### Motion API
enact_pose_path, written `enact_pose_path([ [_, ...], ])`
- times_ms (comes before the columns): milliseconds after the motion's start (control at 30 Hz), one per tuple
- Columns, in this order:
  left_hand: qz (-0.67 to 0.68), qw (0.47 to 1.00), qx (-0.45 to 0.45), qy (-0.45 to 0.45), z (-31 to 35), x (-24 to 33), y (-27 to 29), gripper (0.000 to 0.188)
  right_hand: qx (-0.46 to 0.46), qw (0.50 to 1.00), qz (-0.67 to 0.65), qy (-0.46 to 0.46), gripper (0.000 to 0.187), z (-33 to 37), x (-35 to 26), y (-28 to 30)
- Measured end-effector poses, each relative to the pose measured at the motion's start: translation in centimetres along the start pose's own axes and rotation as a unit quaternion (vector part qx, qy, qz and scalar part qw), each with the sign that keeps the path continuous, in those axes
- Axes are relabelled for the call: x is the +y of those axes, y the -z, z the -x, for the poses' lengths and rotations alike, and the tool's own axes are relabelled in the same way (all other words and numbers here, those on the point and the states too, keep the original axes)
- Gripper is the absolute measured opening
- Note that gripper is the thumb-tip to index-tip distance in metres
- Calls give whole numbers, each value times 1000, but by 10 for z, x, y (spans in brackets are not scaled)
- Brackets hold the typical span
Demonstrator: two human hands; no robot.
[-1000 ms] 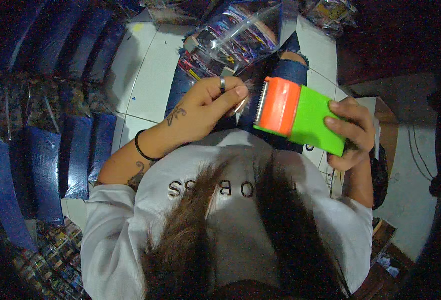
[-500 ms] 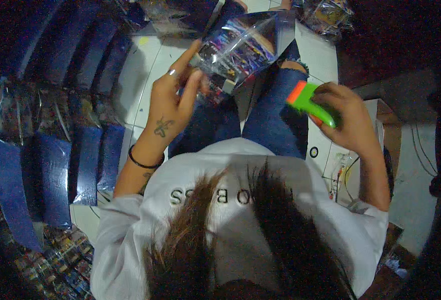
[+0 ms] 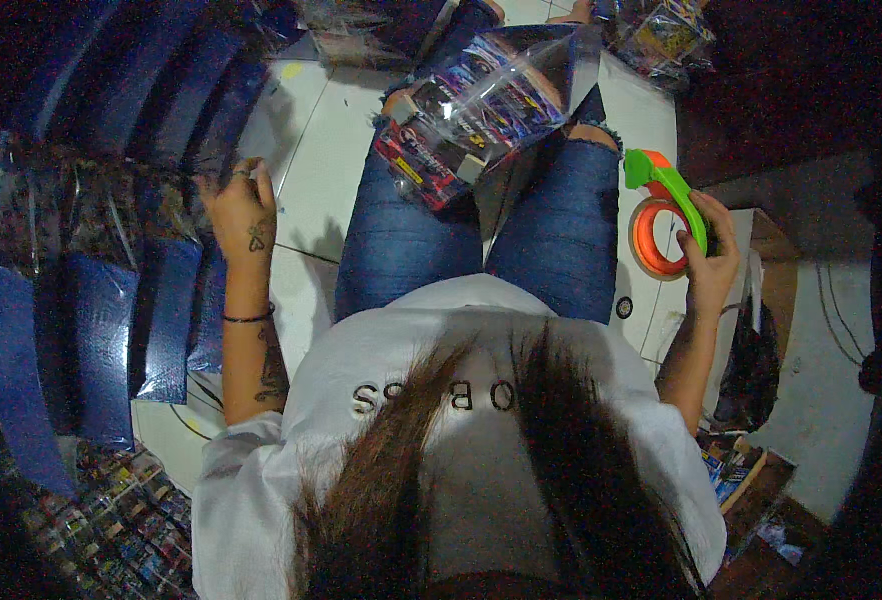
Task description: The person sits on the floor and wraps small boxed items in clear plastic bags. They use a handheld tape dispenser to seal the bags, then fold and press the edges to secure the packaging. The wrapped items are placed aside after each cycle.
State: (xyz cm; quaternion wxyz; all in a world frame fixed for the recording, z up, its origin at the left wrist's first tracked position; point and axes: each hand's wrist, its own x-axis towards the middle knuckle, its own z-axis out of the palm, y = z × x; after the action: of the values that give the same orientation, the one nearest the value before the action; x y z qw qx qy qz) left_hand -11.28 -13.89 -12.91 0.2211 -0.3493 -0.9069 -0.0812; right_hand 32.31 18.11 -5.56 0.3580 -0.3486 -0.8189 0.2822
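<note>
My right hand (image 3: 709, 262) grips the green-and-orange tape dispenser (image 3: 663, 212) out past my right knee over open floor tiles (image 3: 311, 160), while my left hand (image 3: 241, 208) reaches the blue packets (image 3: 161, 310) — fingertips hidden, grip unclear — clear bag (image 3: 481, 115) on my lap.

Dim and grainy overall, with a heavy black vignette round the fisheye rim. The brightest patch is the white tiled floor (image 3: 321, 150) at the far centre; light seems to come from above. Glare streaks the clear plastic packet (image 3: 481, 110) — its print washes out. Blue packs (image 3: 91, 320) on the left bend with the distortion and sink into noisy shadow.
</note>
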Motion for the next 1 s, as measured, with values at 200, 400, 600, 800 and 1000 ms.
enact_pose_path([
  [200, -54, 996, -69, 31, 3, -8, -21, 35, 74, 996, 6, -38, 46, -4, 23, 1],
  [400, -106, 984, -142, 15, 47, -8, -43, 45, 145, 957, -133, -214, 30, 24, 149, -19],
  [600, 396, 918, 29, -9, -3, 69, 0, 34, 202, 887, -277, -311, 23, 78, 275, -97],
  [800, 317, 930, 21, -185, -74, 163, 50, 38, 151, 927, 260, -225, 54, 30, 202, -105],
  [1000, 581, 783, -219, -30, -89, 174, 69, 23, 19, 953, 52, 298, 59, -126, -26, -94],
])
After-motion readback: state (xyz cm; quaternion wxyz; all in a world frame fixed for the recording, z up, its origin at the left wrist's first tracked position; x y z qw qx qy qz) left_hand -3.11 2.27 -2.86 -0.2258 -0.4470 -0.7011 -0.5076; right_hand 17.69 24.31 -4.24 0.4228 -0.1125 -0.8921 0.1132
